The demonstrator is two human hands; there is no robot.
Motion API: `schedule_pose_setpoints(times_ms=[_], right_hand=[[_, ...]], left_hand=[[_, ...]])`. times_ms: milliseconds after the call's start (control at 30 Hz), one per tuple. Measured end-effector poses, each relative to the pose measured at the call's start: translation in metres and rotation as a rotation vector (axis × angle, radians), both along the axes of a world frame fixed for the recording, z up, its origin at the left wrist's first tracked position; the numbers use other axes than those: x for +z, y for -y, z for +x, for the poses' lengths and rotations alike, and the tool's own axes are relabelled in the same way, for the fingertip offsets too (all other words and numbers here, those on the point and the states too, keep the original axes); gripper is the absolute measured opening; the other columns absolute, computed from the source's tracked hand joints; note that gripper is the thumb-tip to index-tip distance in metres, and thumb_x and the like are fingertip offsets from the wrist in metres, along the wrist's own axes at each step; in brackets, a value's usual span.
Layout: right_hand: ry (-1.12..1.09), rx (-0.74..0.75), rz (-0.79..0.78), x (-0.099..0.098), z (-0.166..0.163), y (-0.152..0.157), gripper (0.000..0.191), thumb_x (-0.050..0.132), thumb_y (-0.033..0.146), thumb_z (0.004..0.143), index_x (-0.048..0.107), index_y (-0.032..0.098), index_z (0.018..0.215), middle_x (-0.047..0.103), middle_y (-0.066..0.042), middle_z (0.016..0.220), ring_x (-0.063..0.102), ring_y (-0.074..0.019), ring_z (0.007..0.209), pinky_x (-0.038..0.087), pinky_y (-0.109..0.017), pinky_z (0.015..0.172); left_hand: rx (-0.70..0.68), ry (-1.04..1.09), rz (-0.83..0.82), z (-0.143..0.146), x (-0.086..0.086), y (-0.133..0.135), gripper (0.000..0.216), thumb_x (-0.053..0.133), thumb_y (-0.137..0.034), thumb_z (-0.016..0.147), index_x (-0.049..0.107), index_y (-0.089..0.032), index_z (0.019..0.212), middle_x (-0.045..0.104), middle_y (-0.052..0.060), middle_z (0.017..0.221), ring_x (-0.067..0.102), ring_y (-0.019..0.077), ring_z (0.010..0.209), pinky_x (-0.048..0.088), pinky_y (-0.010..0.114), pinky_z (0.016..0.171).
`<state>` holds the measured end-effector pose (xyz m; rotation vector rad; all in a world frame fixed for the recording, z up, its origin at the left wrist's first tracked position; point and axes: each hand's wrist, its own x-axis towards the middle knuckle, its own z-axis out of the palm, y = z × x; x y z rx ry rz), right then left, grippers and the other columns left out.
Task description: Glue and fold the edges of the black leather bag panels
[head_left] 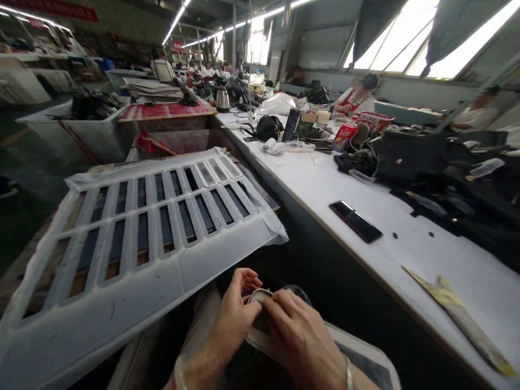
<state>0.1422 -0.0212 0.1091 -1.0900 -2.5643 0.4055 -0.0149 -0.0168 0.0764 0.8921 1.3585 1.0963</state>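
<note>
- A factory workshop, by its look one where bags are made
- A long white surface [300, 176] runs far down the hall, crowded with goods toward its far end
- Black bags [410, 154], one with a metal clasp, lie heaped along its right side
- Beside it, a white frame [142, 268] has two rows of slots, with a few rimmed panels [217, 170] at its far edge
- A big pale bin [52, 132] holds a dark pile
- Other people sit around the hall, one in red and white [353, 97] across the surface
- Strip lights [239, 24] overhead, tall windows [384, 40] and a red banner [52, 9] suit an industrial hall
</note>
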Motion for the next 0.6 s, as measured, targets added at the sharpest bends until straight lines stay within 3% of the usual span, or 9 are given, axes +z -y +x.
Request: schedule_pose_setpoints(times_ms=[100, 200, 333, 433, 600], right_hand=[[0.061, -0.065, 0.080, -0.013, -0.009, 0.006, 0.021, 0.060, 0.002, 0.079, 0.058, 0.018, 0.092, 0.062, -0.006, 0.089, 0.058, -0.0222, 0.078, 0.050, -0.035, 0.070], [0.070, -0.122, 0.086, -0.015, -0.013, 0.008, 0.030, 0.066, 0.005, 0.075, 0.058, 0.021, 0.099, 0.061, -0.004, 0.090, 0.058, -0.0224, 0.078, 0.049, -0.035, 0.069], [0.059, -0.124, 0.120, -0.015, -0.014, 0.009, 0.038, 0.071, 0.008, 0.072, 0.058, 0.024, 0.104, 0.060, -0.002, 0.090, 0.056, -0.0219, 0.076, 0.043, -0.033, 0.067], [0.027, -0.130, 0.125, -0.015, -0.014, 0.010, 0.037, 0.075, 0.009, 0.071, 0.059, 0.024, 0.101, 0.060, -0.002, 0.090, 0.055, -0.0208, 0.076, 0.040, -0.032, 0.068], [0.016, -0.169, 0.138, -0.010, -0.017, 0.007, 0.042, 0.085, 0.012, 0.065, 0.059, 0.025, 0.095, 0.059, 0.002, 0.087, 0.054, -0.0187, 0.074, 0.033, -0.032, 0.069]], left_hand=[[-0.041, 0.314, -0.161, -0.017, 0.004, -0.005, 0.052, 0.057, -0.006, 0.057, 0.055, -0.019, 0.107, 0.063, 0.005, 0.101, 0.060, 0.0208, 0.101, 0.045, 0.031, 0.088], [-0.059, 0.608, -0.262, -0.038, -0.003, -0.005, 0.050, 0.060, -0.012, 0.066, 0.058, -0.018, 0.115, 0.064, 0.008, 0.116, 0.058, 0.0241, 0.111, 0.043, 0.037, 0.097], [-0.033, 0.558, -0.368, -0.042, -0.043, 0.010, 0.030, 0.067, -0.030, 0.083, 0.066, -0.017, 0.110, 0.069, 0.008, 0.115, 0.056, 0.0248, 0.118, 0.038, 0.037, 0.101], [-0.085, 0.778, -0.429, -0.024, -0.074, 0.021, 0.042, 0.075, -0.044, 0.078, 0.070, -0.014, 0.108, 0.074, 0.008, 0.105, 0.063, 0.0249, 0.106, 0.044, 0.036, 0.096], [-0.054, 0.947, -0.443, -0.009, -0.090, 0.023, 0.036, 0.073, -0.046, 0.081, 0.075, -0.012, 0.093, 0.076, 0.006, 0.086, 0.070, 0.0216, 0.085, 0.052, 0.031, 0.085]])
